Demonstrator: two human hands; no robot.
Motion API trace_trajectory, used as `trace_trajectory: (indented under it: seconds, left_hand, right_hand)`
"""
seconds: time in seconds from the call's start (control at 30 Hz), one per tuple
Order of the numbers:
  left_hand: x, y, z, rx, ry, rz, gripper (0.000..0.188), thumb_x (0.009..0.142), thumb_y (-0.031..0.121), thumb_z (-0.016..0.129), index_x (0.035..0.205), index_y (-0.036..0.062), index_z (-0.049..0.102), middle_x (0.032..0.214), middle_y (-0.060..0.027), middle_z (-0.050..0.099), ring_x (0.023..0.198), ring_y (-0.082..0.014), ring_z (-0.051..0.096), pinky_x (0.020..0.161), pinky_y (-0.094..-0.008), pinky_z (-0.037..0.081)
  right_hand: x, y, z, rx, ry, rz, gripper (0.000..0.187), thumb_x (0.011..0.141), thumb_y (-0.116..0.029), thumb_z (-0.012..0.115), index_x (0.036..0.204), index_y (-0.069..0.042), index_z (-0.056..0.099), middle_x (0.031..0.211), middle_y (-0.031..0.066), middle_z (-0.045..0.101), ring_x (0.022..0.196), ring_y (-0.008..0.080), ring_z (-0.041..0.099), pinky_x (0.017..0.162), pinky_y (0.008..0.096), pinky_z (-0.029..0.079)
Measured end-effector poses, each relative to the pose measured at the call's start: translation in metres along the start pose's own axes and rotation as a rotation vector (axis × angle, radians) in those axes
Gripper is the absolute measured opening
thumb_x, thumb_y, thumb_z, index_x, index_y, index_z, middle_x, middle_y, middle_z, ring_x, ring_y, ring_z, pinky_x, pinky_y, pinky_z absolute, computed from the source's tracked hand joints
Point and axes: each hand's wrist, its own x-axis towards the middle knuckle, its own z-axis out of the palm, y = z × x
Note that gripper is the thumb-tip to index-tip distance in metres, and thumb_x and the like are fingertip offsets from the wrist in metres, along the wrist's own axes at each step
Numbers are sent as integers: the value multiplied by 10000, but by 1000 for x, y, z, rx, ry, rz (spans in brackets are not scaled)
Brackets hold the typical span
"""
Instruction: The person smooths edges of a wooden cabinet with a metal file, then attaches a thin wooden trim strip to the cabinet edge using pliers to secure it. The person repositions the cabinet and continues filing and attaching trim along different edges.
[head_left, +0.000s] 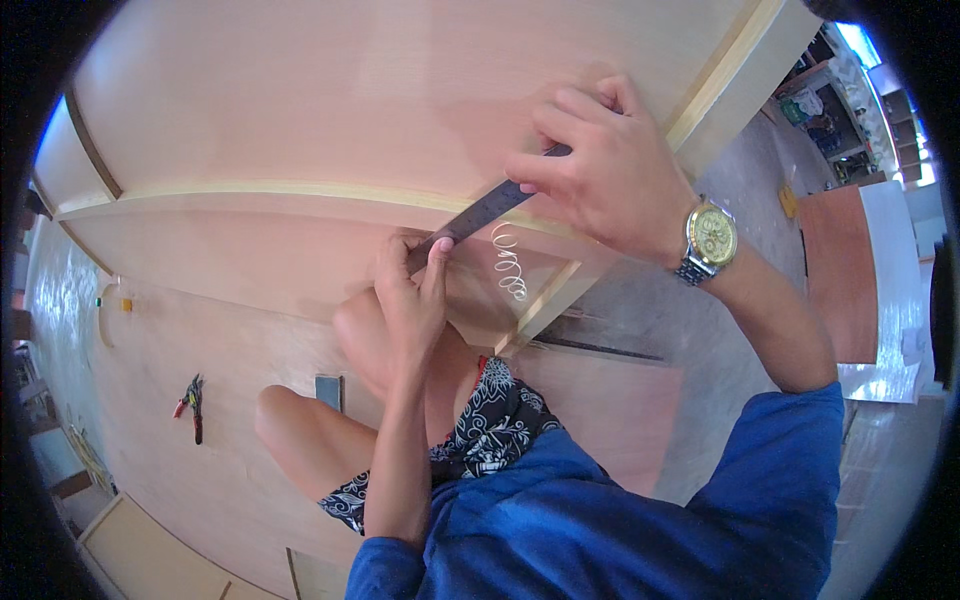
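Observation:
A long, flat, dark metal strip [483,210] lies slantwise across the pale wooden edge [340,193] of a large pinkish panel frame. My left hand [412,290] pinches its lower end, thumb on top and fingers curled behind. Higher up and to the right, my right hand [610,165] is closed round the other end, partly covering it. Whether the strip is a file or a blade I cannot make out. Just below it a thin, pale curl of shaving [510,262] hangs in loops. A gold-faced watch [711,234] sits on my right wrist.
Red-handled pliers [193,408] and a small dark rectangular block [329,392] lie on the board at left, near my bent knee. A wooden upright [735,75] crosses the upper right. Brown and silvery sheets [850,275] stand farther right, with cluttered shelves [840,110] behind.

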Motion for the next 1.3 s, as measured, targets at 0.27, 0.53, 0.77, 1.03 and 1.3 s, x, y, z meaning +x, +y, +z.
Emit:
trace_trajectory:
  seconds: [0.27,0.53,0.77,1.03,1.3]
  left_hand:
    - [5,-32,26,-412,-18,73,198,1012,150,798,962,-25,719,845,-45,636,816,-139,564,758,-279,459]
    - [8,-16,13,-173,3,38,220,989,153,814,922,-34,717,834,-68,616,793,-165,550,729,-305,445]
    - [-9,-22,22,-206,-53,2,223,958,162,829,943,-36,728,800,-91,564,778,-215,532,724,-355,451]
    - [-32,-23,31,-160,-66,9,186,953,137,819,954,-37,755,813,-114,575,788,-231,529,719,-365,447]
    - [-44,-30,49,-161,-139,86,176,956,146,801,954,-26,763,826,-152,633,774,-306,615,712,-411,491]
  right_hand:
    - [-8,-8,9,-49,43,-34,244,851,-241,760,1089,-204,797,1013,29,638,1095,252,612,957,437,424]
    - [-18,-1,17,40,25,-13,392,821,-496,759,1061,-186,752,1057,28,654,1168,250,586,1044,446,411]
    - [-34,-11,15,69,1,1,282,867,-268,766,1120,-147,803,997,33,625,1052,253,601,973,433,412]
    - [-46,-18,5,97,-92,47,293,860,-284,765,1115,-141,781,990,35,612,1026,250,594,966,426,410]
    - [-51,-22,5,49,-195,-14,207,852,-211,728,1049,-147,737,1008,36,627,1079,252,608,980,430,438]
